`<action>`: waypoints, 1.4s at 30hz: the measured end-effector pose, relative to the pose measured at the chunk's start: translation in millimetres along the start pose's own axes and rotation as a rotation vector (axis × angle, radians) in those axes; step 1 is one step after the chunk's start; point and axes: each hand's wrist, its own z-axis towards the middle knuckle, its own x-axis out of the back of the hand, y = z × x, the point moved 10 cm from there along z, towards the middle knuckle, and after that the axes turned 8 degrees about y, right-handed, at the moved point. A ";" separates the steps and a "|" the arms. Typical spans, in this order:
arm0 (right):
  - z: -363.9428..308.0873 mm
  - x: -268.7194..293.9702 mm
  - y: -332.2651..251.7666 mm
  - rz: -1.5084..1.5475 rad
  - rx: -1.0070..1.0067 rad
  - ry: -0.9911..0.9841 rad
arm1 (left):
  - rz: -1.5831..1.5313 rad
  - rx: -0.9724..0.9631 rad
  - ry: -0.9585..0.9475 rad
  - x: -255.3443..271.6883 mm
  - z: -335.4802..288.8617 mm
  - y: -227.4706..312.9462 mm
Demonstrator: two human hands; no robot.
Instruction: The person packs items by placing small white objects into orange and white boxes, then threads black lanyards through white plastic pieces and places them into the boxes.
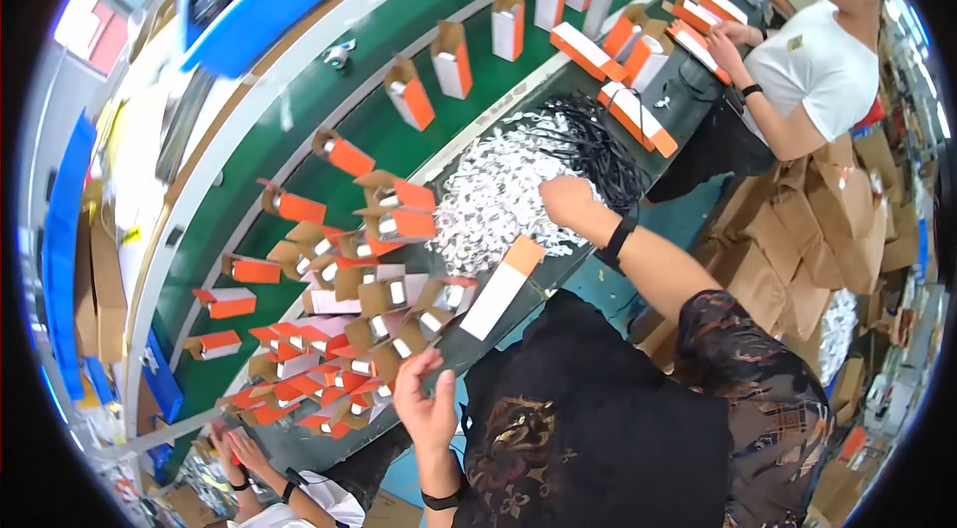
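My left hand (427,406) is raised at the table's near edge, empty, its fingers and thumb apart. It is closest to the upright open boxes (344,363) in orange and white, crowded on the left of the table. My right hand (573,205) reaches over a heap of small white parts (498,184). Its fingers curl down into the heap; what they grip is hidden. Between my hands a closed orange and white box (501,289) lies at the near edge, touched by neither. Black cables (598,144) are piled beyond my right hand.
A green conveyor belt (299,129) runs along the far side, with open boxes (508,24) standing on it. A co-worker in a white shirt (822,69) handles boxes at the right. Another person's hands (244,453) show at lower left. Brown cardboard (788,249) covers the right side.
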 end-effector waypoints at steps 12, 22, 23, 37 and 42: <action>40.6 -0.5 152.5 0.244 -0.152 0.354 | 0.891 -0.346 -0.419 -199.1 20.7 -90.6; 49.8 139.3 144.1 1.467 0.102 0.377 | 0.555 -0.366 -0.362 -207.2 52.5 -8.5; 46.9 158.9 138.4 1.525 0.137 0.347 | 0.494 -0.371 -0.342 -204.1 59.5 3.7; -41.2 368.0 24.2 0.993 0.574 0.231 | 0.062 -0.703 -0.072 -212.0 148.5 229.0; -47.4 370.4 4.8 0.967 0.508 0.169 | 0.011 -0.478 -0.137 -223.4 170.7 222.3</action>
